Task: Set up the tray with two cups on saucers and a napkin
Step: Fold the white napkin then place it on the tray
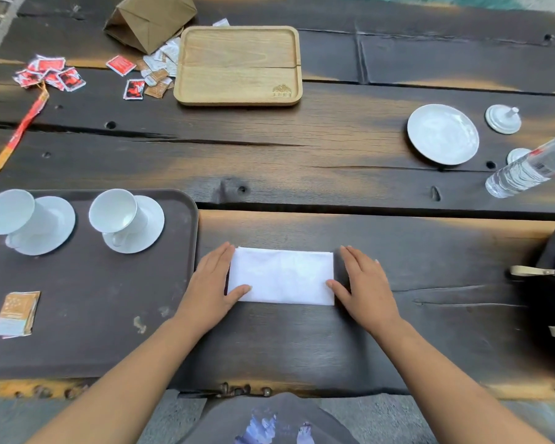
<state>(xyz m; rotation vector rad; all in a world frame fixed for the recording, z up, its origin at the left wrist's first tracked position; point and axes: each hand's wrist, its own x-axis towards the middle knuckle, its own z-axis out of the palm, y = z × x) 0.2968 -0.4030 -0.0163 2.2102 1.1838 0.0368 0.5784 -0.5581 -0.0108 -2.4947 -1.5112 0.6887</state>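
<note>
The folded white napkin (282, 275) lies flat on the dark wooden table (302, 161), just right of the brown tray (109, 299) that already carries two cups on saucers; the left hand (213, 280) and right hand (362, 280) rest flat and unclenched against its short ends, thumbs on the near corners, gripping nothing. The napkin looks light, soft and easily unfolded, so pinch all layers together at one edge or slide fingers under both ends. The planks are rough and cracked, and the tray has bare space nearest the napkin.
</note>
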